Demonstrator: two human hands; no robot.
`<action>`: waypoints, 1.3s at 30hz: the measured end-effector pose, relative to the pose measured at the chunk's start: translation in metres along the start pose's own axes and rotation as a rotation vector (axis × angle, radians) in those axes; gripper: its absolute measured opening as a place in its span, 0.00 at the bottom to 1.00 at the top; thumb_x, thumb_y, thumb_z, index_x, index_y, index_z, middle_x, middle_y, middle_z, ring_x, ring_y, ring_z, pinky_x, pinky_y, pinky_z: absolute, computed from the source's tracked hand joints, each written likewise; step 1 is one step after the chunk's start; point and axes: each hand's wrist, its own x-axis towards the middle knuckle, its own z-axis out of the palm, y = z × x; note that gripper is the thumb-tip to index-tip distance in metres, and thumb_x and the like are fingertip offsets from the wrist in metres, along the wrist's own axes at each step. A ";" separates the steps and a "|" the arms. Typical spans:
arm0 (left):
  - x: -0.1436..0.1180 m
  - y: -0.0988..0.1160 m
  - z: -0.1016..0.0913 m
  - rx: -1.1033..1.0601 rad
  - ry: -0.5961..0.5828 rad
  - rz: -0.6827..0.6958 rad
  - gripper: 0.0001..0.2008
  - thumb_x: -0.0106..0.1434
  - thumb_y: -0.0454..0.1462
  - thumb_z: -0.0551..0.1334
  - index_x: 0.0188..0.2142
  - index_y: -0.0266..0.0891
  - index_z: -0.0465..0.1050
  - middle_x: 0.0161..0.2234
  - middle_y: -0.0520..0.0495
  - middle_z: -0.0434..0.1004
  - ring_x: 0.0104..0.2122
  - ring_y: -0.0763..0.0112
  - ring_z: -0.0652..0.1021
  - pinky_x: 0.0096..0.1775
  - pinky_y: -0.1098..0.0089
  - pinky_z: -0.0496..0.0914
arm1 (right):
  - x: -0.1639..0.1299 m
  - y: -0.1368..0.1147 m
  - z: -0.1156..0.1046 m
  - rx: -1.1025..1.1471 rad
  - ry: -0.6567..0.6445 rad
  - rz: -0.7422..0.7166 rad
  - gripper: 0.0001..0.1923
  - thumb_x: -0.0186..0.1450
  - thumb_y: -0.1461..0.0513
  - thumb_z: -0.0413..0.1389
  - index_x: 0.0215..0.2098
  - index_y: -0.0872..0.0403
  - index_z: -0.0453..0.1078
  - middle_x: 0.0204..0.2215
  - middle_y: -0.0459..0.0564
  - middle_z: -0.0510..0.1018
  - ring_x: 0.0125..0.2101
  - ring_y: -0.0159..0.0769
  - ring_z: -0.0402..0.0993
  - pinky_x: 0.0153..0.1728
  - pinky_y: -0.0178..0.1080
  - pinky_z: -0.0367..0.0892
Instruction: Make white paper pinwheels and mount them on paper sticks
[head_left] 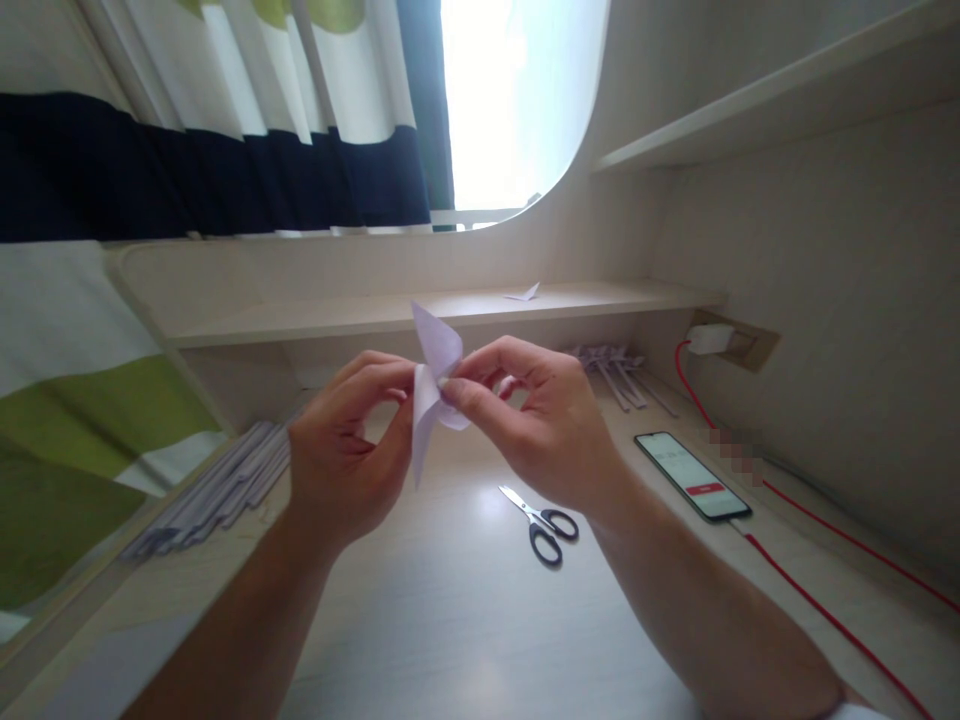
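Note:
A folded piece of pale lilac paper (439,340), shaped like a pinwheel with pointed flaps, is held up above the desk between both hands. My left hand (352,440) pinches its left side between thumb and fingers. From the other side, the thumb and fingers of my right hand (540,415) close on the paper near its middle. Some of the fingertips are hidden behind the paper. Below my right hand, a pair of scissors (541,525) with black handles lies on the desk, its blades pointing up and to the left.
Rolled paper sticks (225,490) lie in a bundle at the left. More paper sticks (619,370) rest under the low shelf (337,315), which bears a small folded paper (525,293). A phone (694,477) with a red cable (832,620) lies at the right. A white sheet (127,665) is at lower left.

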 end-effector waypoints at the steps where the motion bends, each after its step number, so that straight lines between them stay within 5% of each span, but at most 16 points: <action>1: 0.001 0.000 0.000 -0.026 -0.001 -0.007 0.09 0.64 0.43 0.73 0.44 0.49 0.85 0.39 0.44 0.81 0.36 0.62 0.79 0.36 0.60 0.74 | 0.000 0.000 0.000 -0.002 0.000 -0.004 0.05 0.67 0.60 0.66 0.36 0.53 0.82 0.34 0.47 0.86 0.32 0.34 0.78 0.33 0.37 0.70; 9: 0.003 -0.008 -0.004 -0.411 0.067 -0.247 0.15 0.58 0.40 0.78 0.45 0.47 0.86 0.34 0.51 0.80 0.32 0.73 0.75 0.34 0.73 0.70 | 0.004 0.002 -0.006 0.141 0.013 0.030 0.05 0.69 0.60 0.65 0.38 0.55 0.79 0.33 0.45 0.84 0.34 0.33 0.78 0.34 0.35 0.71; 16: 0.004 -0.015 -0.002 -0.683 0.097 -0.398 0.16 0.51 0.38 0.81 0.40 0.40 0.86 0.32 0.50 0.81 0.31 0.73 0.77 0.35 0.75 0.74 | 0.004 0.006 -0.005 0.028 0.020 0.063 0.22 0.64 0.52 0.70 0.52 0.52 0.76 0.53 0.51 0.81 0.48 0.40 0.78 0.43 0.41 0.73; 20: 0.003 -0.022 -0.005 -0.697 0.049 -0.435 0.15 0.53 0.39 0.80 0.40 0.40 0.86 0.32 0.49 0.82 0.32 0.71 0.79 0.35 0.72 0.75 | 0.005 0.004 -0.007 0.098 -0.054 0.053 0.16 0.66 0.54 0.69 0.48 0.51 0.80 0.50 0.50 0.83 0.50 0.41 0.79 0.48 0.43 0.73; 28: 0.002 -0.021 -0.002 -0.717 -0.028 -0.531 0.13 0.56 0.43 0.78 0.40 0.43 0.85 0.37 0.45 0.86 0.44 0.54 0.85 0.44 0.59 0.79 | 0.006 0.005 -0.007 0.269 -0.118 0.065 0.13 0.67 0.56 0.68 0.46 0.55 0.79 0.41 0.49 0.85 0.41 0.37 0.82 0.41 0.40 0.75; 32: 0.002 -0.020 0.001 -0.697 -0.020 -0.548 0.17 0.55 0.46 0.79 0.41 0.42 0.85 0.36 0.45 0.86 0.44 0.54 0.85 0.46 0.59 0.78 | 0.004 0.001 -0.008 0.072 0.067 -0.021 0.15 0.65 0.62 0.68 0.50 0.53 0.76 0.41 0.48 0.83 0.39 0.36 0.80 0.38 0.39 0.73; 35: -0.001 -0.025 0.002 -0.601 -0.012 -0.531 0.18 0.56 0.46 0.79 0.41 0.41 0.85 0.37 0.46 0.86 0.41 0.59 0.84 0.44 0.65 0.76 | 0.002 -0.003 -0.008 -0.105 0.197 -0.165 0.09 0.65 0.67 0.65 0.43 0.53 0.79 0.36 0.45 0.80 0.35 0.33 0.76 0.37 0.38 0.70; 39: -0.006 -0.030 0.003 -0.497 -0.054 -0.463 0.14 0.62 0.47 0.75 0.40 0.40 0.84 0.35 0.47 0.82 0.35 0.66 0.79 0.38 0.69 0.72 | 0.001 -0.005 -0.010 -0.205 0.085 -0.198 0.03 0.66 0.67 0.65 0.35 0.54 0.81 0.29 0.43 0.78 0.30 0.30 0.72 0.34 0.36 0.67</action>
